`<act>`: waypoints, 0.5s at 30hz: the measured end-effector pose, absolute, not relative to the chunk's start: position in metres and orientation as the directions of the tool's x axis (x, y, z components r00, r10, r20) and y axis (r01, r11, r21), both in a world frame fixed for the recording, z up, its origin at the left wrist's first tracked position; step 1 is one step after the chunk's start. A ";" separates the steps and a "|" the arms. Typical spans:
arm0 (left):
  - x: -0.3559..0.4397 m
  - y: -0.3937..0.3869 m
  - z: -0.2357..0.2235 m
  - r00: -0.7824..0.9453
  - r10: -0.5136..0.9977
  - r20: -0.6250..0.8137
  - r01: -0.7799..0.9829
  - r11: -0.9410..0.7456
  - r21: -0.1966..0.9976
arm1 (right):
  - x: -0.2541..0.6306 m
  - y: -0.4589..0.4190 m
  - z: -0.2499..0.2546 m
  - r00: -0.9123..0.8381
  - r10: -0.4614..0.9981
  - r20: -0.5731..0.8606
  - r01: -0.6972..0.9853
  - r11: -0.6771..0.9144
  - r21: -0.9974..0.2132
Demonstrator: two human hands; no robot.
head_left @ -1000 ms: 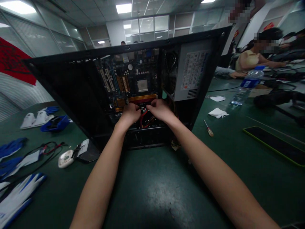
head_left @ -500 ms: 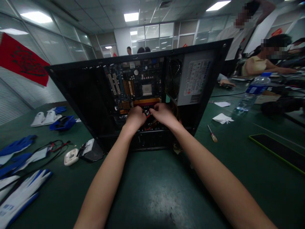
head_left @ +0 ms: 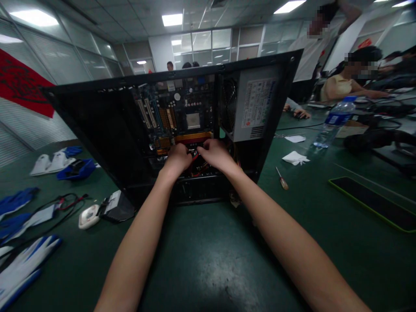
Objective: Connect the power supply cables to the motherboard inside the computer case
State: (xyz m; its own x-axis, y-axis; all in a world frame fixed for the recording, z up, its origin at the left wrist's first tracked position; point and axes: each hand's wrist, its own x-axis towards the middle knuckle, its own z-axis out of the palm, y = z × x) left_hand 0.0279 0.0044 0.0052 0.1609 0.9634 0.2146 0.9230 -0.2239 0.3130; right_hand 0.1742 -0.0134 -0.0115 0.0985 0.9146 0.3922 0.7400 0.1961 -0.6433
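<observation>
Operator: Position of the red wire (head_left: 195, 156) relative to the fingers?

Observer: In the narrow gap between your left hand (head_left: 178, 158) and right hand (head_left: 215, 152), low inside the open computer case (head_left: 91, 112), near the lower end of the circuit board (head_left: 182, 110). The visible part slants: upper end toward your right fingertips, lower end beside your left thumb.

Operator: Nearer hand?

Observer: Neither, clearly. Both sit just beside it, forearms coming in from opposite sides.

Operator: State of the fingers?

Observer: Curled inward on both hands. Whether either set grips the wire, cannot tell; too small and dark.

Operator: Surface, room?

Observer: Green surface (head_left: 201, 238), with the case standing on it, open side facing you. To the right: screwdriver (head_left: 282, 179), crumpled tissue (head_left: 295, 158), bottle (head_left: 334, 123). Left: a work glove (head_left: 27, 266) and a blue bin (head_left: 76, 170). Beyond: an office with ceiling lights (head_left: 172, 20), and a person in a yellow top (head_left: 338, 89) at far right.
</observation>
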 end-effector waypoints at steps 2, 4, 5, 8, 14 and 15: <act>0.029 0.005 0.007 0.159 0.965 0.207 0.924 -0.220 0.312 | 0.174 -0.013 -0.012 0.095 0.913 0.396 0.745 0.199 -0.637; 0.030 0.004 0.009 0.156 0.969 0.192 0.928 -0.211 0.308 | 0.174 -0.013 -0.012 0.094 0.912 0.398 0.746 0.200 -0.635; 0.030 0.004 0.011 0.155 0.970 0.185 0.931 -0.206 0.302 | 0.173 -0.013 -0.012 0.096 0.912 0.399 0.745 0.200 -0.636; 0.033 0.002 0.017 0.155 0.971 0.183 0.937 -0.203 0.284 | 0.173 -0.015 -0.011 0.103 0.912 0.397 0.743 0.195 -0.640; 0.042 0.000 0.022 0.111 0.972 0.206 0.952 -0.163 0.259 | 0.172 -0.014 -0.011 0.102 0.906 0.411 0.755 0.198 -0.626; 0.044 0.000 0.022 0.105 0.973 0.208 0.955 -0.157 0.253 | 0.172 -0.013 -0.012 0.099 0.904 0.415 0.757 0.203 -0.621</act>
